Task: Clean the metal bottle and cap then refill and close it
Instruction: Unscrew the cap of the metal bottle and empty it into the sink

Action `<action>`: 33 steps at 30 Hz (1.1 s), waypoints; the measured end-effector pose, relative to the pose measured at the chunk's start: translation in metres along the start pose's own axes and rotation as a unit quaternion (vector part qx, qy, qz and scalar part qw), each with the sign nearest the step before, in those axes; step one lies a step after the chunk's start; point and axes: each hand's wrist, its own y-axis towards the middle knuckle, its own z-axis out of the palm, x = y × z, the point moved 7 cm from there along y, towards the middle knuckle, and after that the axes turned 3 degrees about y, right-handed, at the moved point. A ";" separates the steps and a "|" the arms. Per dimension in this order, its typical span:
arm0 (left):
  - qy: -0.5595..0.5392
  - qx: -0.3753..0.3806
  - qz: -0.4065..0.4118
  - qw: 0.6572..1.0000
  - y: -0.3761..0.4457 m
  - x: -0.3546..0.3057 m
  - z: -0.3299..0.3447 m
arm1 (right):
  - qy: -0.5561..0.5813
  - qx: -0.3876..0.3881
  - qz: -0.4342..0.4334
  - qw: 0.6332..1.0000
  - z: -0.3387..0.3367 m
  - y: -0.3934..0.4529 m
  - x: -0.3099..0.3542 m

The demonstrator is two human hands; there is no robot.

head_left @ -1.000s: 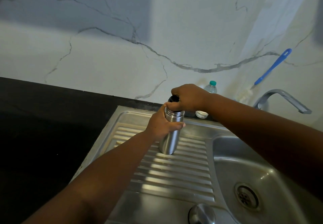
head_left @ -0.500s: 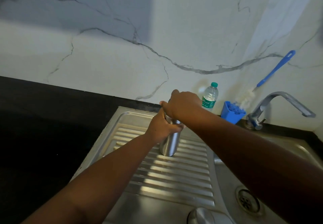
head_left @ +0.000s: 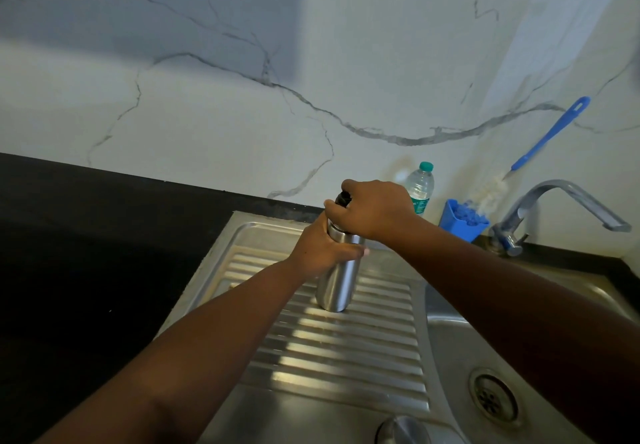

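The metal bottle stands upright on the ribbed drainboard of the steel sink, left of the basin. The left hand grasps the upper body of the bottle, fingers curled round it. The right hand is clenched over the black cap, of which only a small dark part shows between the fingers.

Judgement: the step in hand is turning the cap. Whether it is coming off or going on cannot be told, nor whether the bottle holds water. To do it well, the left hand should keep the body from rotating and keep the base flat on the ribs, since polished steel on a wet ribbed surface could slip or tip. The right hand should turn squarely about the bottle's axis, so the thread does not cross.

Surface and room: the drain sits near right in the basin. A tap stands far right, its spout pointing right. Just left of it is 1 blue holder with a blue-handled brush leaning against the wall. 1 plastic water bottle with a green cap stands behind the right hand. A black counter lies to the left. The wall is white marble with grey veins.
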 end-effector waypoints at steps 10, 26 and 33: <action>0.006 0.030 0.019 0.999 0.010 0.006 -0.002 | 0.033 0.046 -0.138 0.989 0.001 0.005 -0.001; -0.047 0.033 0.031 0.998 0.006 0.003 0.001 | -0.057 0.228 -0.007 0.972 -0.022 0.012 0.005; -0.054 0.057 0.037 0.996 0.005 0.000 0.002 | 0.070 0.315 -0.024 0.946 -0.019 0.005 0.013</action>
